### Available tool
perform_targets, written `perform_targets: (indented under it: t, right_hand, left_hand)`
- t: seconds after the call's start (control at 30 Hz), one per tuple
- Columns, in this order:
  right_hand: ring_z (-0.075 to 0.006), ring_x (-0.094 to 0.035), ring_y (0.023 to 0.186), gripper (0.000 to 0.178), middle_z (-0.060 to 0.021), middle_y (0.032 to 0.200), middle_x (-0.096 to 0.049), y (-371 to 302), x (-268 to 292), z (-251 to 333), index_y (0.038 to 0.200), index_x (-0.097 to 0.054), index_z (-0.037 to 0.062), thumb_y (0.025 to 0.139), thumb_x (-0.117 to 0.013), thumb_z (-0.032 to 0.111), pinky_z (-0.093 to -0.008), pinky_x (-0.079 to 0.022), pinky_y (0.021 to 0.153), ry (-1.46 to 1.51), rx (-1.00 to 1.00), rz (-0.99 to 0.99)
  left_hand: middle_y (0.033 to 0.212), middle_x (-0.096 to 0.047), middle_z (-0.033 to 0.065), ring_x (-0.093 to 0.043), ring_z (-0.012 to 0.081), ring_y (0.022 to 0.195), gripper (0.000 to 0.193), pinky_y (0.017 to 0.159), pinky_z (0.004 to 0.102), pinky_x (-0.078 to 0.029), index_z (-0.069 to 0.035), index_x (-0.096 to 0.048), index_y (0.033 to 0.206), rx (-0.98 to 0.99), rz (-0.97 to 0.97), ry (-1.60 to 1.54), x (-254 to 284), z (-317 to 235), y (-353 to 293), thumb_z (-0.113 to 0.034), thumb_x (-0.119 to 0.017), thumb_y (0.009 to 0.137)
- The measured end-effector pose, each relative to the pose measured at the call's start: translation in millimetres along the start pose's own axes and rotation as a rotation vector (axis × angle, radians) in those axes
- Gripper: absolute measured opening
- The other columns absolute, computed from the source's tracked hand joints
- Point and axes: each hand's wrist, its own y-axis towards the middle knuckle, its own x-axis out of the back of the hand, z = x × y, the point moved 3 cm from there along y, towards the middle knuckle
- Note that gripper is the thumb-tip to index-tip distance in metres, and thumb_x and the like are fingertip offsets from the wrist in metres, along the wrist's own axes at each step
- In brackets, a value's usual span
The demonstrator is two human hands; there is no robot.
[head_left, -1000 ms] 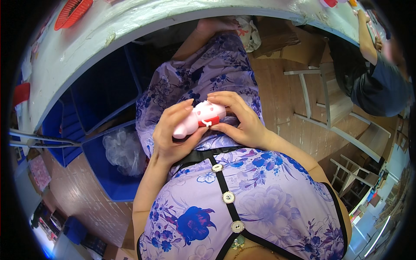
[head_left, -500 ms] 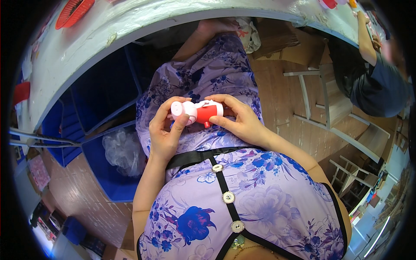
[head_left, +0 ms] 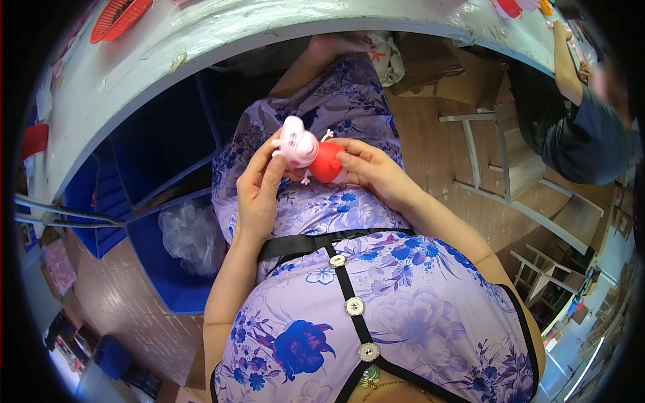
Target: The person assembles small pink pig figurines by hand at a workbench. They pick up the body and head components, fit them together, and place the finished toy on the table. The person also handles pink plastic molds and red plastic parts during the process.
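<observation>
Both ends of the toy figure (head_left: 322, 161) are pinched: the left hand (head_left: 256, 191) closed on its pink head, the right hand (head_left: 377, 173) on its red body, fingertips behind it seemingly hidden.

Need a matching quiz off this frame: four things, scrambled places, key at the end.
1. toy figure
2. red basket
3. clear plastic
4. wooden chair

A. inside a blue bin
B. on the floor, right side of the view
C. on the table, upper left
D. between the left hand and right hand

Pairs: 1-D, 2-C, 3-A, 4-B
</observation>
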Motion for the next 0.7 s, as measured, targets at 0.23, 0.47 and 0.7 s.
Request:
perform_targets:
  t: [0.23, 0.47, 0.7]
  right_hand:
    - [-0.033, -0.057, 0.11, 0.051, -0.0237, 0.125, -0.05, 4, 13, -6, 0.132, -0.04, -0.0032, 0.097, -0.049, 0.033, -0.0402, -0.051, 0.094, 0.772, -0.198, 0.164]
    - [-0.0348, -0.052, 0.107, 0.057, -0.0266, 0.122, -0.043, 0, -7, -5, 0.138, -0.032, 0.0029, 0.095, -0.053, 0.033, -0.0377, -0.053, 0.091, 1.406, -0.206, 0.532]
    - [-0.0259, -0.051, 0.093, 0.056, -0.0232, 0.113, -0.046, -4, -4, -1, 0.137, -0.033, 0.0023, 0.093, -0.056, 0.029, -0.0285, -0.053, 0.079, 1.386, -0.185, 0.533]
  left_hand:
    - [0.109, -0.065, 0.0097, -0.061, 0.0141, 0.096, 0.04, 0.084, 0.0281, -0.049, 0.0, -0.052, 0.13, 0.094, 0.134, 0.188, -13, 2, 4, -0.016, -0.057, 0.093]
    - [0.106, -0.066, 0.0145, -0.065, 0.0199, 0.092, 0.041, 0.084, 0.0307, -0.05, -0.003, -0.056, 0.126, 0.044, 0.182, 0.477, -20, -1, 6, -0.016, -0.064, 0.088]
    - [0.107, -0.067, 0.0134, -0.064, 0.0202, 0.098, 0.037, 0.09, 0.0315, -0.047, -0.003, -0.057, 0.125, 0.08, 0.206, 0.516, -21, -4, 6, -0.015, -0.061, 0.09]
